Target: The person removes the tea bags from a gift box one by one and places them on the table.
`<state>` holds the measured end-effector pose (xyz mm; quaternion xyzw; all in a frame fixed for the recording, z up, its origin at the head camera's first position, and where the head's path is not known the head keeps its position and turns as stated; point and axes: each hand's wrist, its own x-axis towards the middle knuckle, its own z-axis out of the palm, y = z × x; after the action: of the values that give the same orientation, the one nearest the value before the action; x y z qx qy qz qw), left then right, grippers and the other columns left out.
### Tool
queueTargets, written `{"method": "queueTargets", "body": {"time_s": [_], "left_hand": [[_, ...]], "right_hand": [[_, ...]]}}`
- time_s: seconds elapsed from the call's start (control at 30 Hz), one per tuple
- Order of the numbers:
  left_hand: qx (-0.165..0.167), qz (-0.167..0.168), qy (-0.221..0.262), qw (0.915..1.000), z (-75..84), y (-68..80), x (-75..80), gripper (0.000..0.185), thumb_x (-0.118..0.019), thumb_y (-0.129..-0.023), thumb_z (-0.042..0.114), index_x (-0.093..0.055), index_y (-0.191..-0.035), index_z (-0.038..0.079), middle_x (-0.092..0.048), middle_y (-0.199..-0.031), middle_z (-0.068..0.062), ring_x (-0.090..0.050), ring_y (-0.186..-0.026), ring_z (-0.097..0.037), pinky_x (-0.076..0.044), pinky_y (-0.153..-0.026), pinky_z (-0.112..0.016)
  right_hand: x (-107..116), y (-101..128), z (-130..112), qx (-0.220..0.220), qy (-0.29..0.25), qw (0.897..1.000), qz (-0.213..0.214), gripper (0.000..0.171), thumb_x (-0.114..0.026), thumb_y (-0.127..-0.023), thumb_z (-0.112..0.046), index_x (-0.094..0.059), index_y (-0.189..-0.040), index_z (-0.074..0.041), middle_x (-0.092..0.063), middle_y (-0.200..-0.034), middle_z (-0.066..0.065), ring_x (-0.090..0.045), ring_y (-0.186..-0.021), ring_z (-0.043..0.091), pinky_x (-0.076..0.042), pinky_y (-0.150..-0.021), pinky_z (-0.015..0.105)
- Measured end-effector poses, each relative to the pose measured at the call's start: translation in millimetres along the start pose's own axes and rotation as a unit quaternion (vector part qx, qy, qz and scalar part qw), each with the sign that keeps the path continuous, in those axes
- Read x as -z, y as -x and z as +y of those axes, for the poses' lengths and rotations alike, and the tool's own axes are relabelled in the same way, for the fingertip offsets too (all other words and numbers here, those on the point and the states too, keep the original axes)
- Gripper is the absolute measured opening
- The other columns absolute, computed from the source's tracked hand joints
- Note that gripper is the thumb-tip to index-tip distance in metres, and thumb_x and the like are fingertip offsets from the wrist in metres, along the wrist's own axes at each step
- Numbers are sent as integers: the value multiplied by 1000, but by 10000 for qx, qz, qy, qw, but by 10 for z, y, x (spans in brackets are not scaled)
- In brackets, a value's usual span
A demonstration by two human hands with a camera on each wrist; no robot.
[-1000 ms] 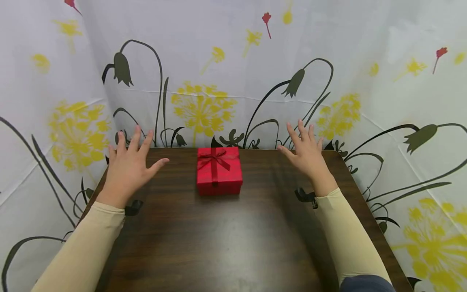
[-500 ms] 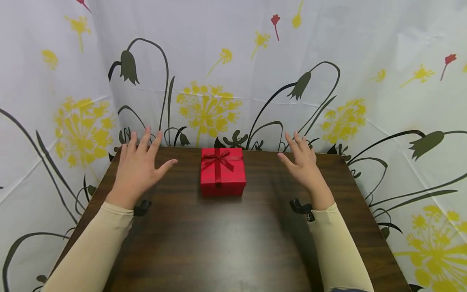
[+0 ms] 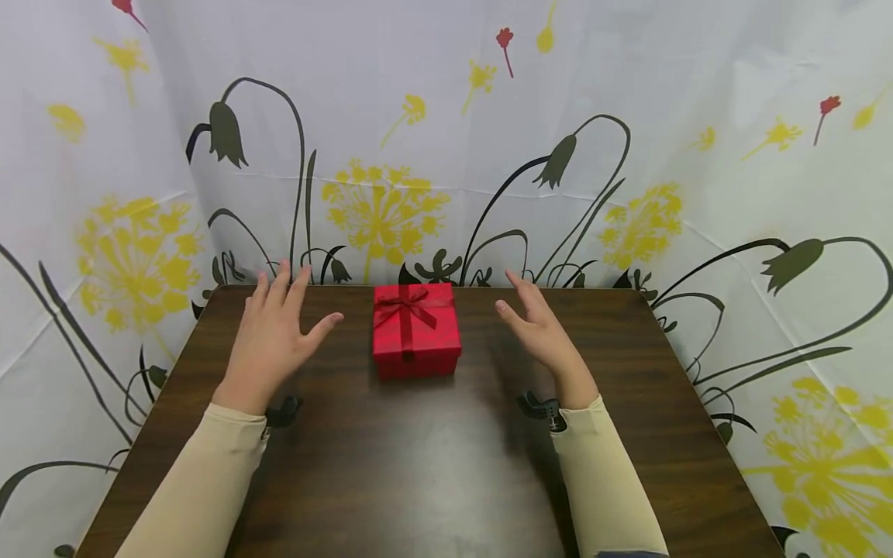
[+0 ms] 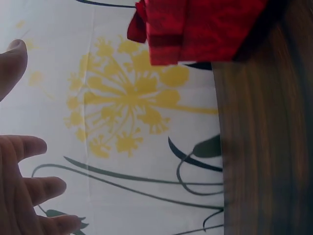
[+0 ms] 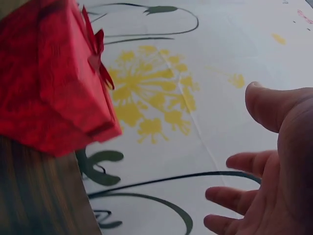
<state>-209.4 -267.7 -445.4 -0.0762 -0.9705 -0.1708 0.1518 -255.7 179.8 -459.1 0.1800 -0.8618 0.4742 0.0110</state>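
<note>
A small red gift box [image 3: 415,331] with a red ribbon bow stands near the far edge of a dark wooden table [image 3: 432,457]. My left hand [image 3: 277,333] hovers just left of the box, fingers straight and spread, holding nothing. My right hand [image 3: 537,329] hovers to the right of the box, palm turned toward it, fingers straight, also empty. In the left wrist view the box [image 4: 200,27] shows at the top, with my fingers [image 4: 29,188] at the lower left. The right wrist view has the box [image 5: 51,81] at upper left and my open palm [image 5: 279,171] at right.
A white curtain [image 3: 446,139] printed with yellow dandelions and dark flower stems hangs close behind and on both sides of the table. A dark strap [image 3: 540,407] sits at each wrist. Both arms wear cream sleeves [image 3: 202,480].
Both hands have moved inward toward the red box, the right one more than the left. The box has stayed where it was.
</note>
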Motion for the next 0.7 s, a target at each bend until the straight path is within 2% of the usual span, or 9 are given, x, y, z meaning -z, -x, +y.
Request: {"method": "queueTargets", "body": {"time_s": [0.2,0.37,0.53,0.7], "left_hand": [[141,-79,510,9986,129,1,8,102,-59,-102,74,-14,-178,21,-10,-183,-23,-8,-165,-59,-18,-128,-78],[332,-251,878,9953,219,53,-38,104,-59,-103,73,-12,-178,18,-8,-183,-24,-6,-167,-56,-20,-126,-79],[437,-366,1179,9914,301,70,-68,103,-60,-104,69,-10,-178,18,-9,-183,-23,-10,-167,-55,-19,-126,-79],[472,-309,1579,9858,380,145,-106,98,-64,-105,62,-14,-177,18,-16,-183,-20,-18,-166,-54,-22,-126,-79]], "right_hand": [[-185,-9,-45,-345,-612,9974,164,68,-61,-112,-45,-38,-170,-18,-38,-174,11,-29,-166,31,-25,-134,63],[-327,-32,-41,-288,-1090,9935,141,60,-63,-112,-39,-46,-164,-15,-47,-167,15,-41,-159,35,-31,-130,65],[-472,-41,1,-92,-1233,9923,7,59,-64,-111,-35,-45,-164,-16,-47,-166,16,-44,-156,36,-33,-128,67],[-594,7,19,-145,-1327,9911,-18,58,-64,-111,-38,-47,-163,-19,-50,-165,11,-46,-155,36,-34,-128,66]]}}
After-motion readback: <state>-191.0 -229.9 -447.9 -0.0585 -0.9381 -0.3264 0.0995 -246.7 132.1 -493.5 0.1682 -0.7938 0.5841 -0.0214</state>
